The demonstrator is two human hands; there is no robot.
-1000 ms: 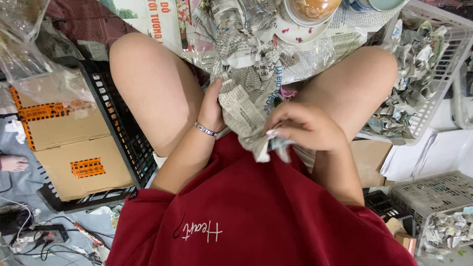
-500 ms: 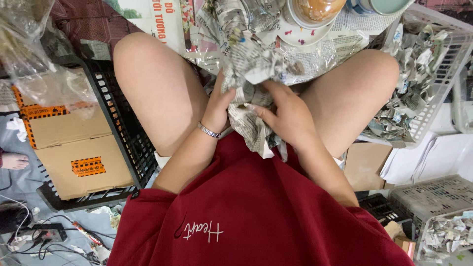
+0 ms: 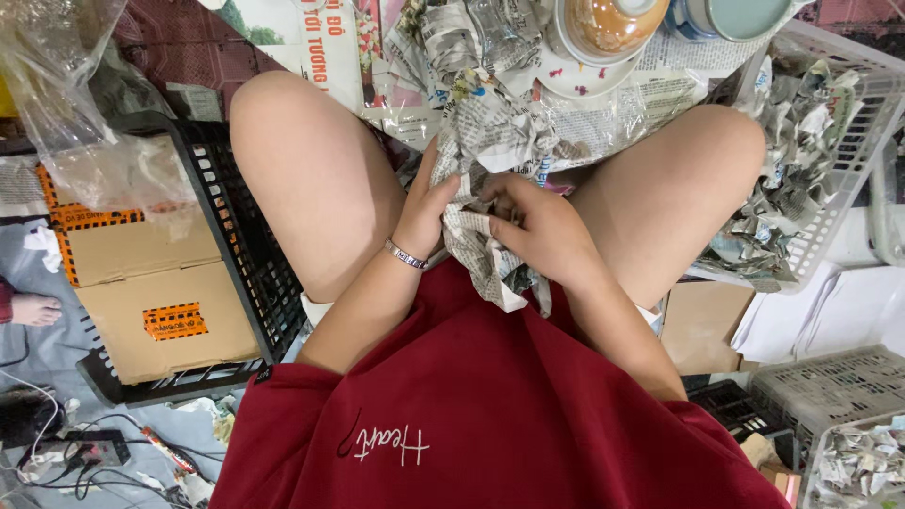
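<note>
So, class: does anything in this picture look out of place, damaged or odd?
Nothing is spilled or broken. Both hands, left hand and right hand, hold a crumpled newspaper bundle; the white basket holds similar wads.

I wear a dark red short-sleeved shirt (image 3: pixel 490 405) with a small line of white cursive stitching low on the front. The sleeves end above my elbows; both forearms are bare. On my left wrist sits a thin silver bracelet (image 3: pixel 406 254) with a flat plate and dark markings, too small to make out. My legs are bare from the thigh down. Neither hand shows a ring.
</note>
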